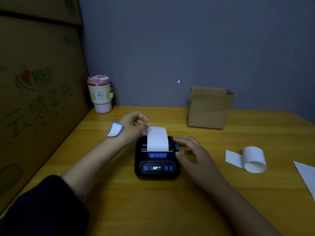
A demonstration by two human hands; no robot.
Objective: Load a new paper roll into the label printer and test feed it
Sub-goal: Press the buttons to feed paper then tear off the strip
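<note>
A small black label printer (157, 165) with blue buttons and a lit display sits in the middle of the wooden table (153, 210). A white paper strip (157, 138) rises out of its top slot. My left hand (134, 124) pinches the strip's upper left corner, behind the printer. My right hand (192, 150) rests with spread fingers against the printer's right side, fingertips near the blue side latch (176, 147). A blue-edged white sticker (115, 129) sits on my left wrist.
A curled loose paper strip (250, 159) lies right of the printer, with another paper sheet (306, 176) at the table's right edge. A small cardboard box (209, 108) stands at the back right, a pink-lidded tumbler (101, 93) at the back left. Large cartons (39, 99) wall off the left.
</note>
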